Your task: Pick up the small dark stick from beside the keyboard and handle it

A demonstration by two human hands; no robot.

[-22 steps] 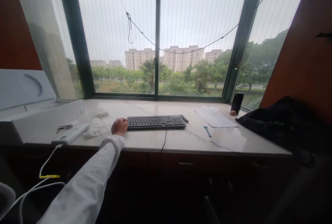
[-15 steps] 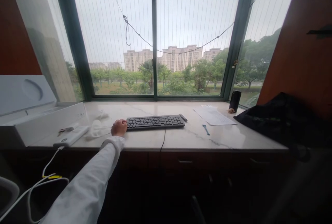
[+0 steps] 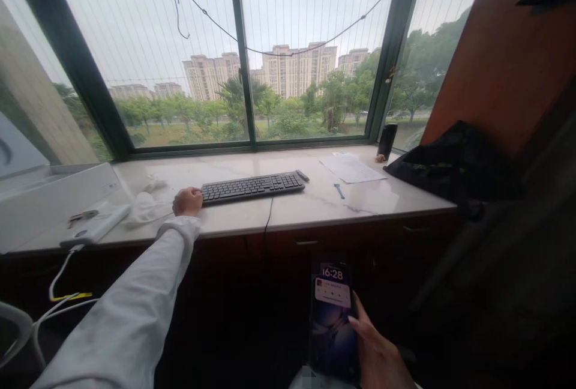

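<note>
A black keyboard (image 3: 252,188) lies on the marble-patterned counter (image 3: 234,216). My left hand (image 3: 188,201) is closed at its left end, with the thumb side against the keyboard's edge; the curled fingertips are partly hidden. Low in the view, in front of the counter, my right hand (image 3: 380,347) holds a smartphone (image 3: 333,332) with its screen lit, reading 16:28. The thumb rests along the phone's right edge. A dark cable (image 3: 269,218) hangs from near the keyboard over the counter's front edge.
White paper sheets (image 3: 353,168), a small blue tool (image 3: 339,191), a black cylinder (image 3: 387,141) and a black bag (image 3: 454,167) occupy the right side. To the left are a white box (image 3: 85,182), keys (image 3: 83,217), a white power strip (image 3: 96,227) and crumpled white material (image 3: 146,209).
My right hand has come into view at the bottom, holding the lit smartphone. The view has tilted down and turned slightly right. My left hand stays at the keyboard's left end.
</note>
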